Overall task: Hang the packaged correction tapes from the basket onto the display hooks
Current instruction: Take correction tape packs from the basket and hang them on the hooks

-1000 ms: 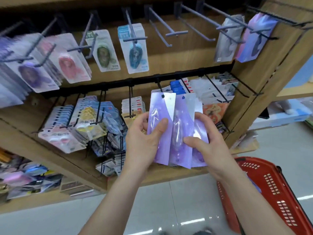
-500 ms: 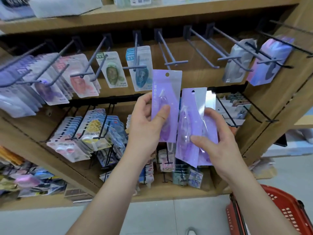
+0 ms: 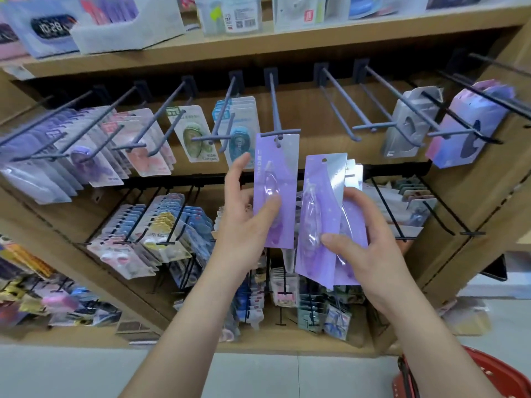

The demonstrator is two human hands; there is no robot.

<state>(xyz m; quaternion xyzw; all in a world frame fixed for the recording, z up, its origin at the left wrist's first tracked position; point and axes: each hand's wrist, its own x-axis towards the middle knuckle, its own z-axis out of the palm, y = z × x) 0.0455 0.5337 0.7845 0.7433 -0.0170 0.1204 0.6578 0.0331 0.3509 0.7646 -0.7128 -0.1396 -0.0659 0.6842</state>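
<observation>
A purple packaged correction tape (image 3: 277, 179) is held up to the tip of a grey display hook (image 3: 275, 110), its hang hole at the hook's end. My left hand (image 3: 247, 222) holds this pack, thumb across its front and fingers behind it. To the right, my right hand (image 3: 365, 248) grips a small stack of the same purple packs (image 3: 319, 214), thumb on the front one. A red basket (image 3: 488, 377) shows at the bottom right corner on the floor.
Wooden shelving carries rows of hooks. Bare hooks (image 3: 344, 110) stand to the right of the one in use. Hung packs fill the left hooks (image 3: 86, 156) and far right hooks (image 3: 465, 130). A lower row of black hooks (image 3: 161, 225) holds small packs. Boxes sit on the top shelf (image 3: 258, 44).
My left hand has lifted one purple pack away from the stack and up to the hook's tip. My right hand has stayed lower with the remaining packs. The view has tilted upward.
</observation>
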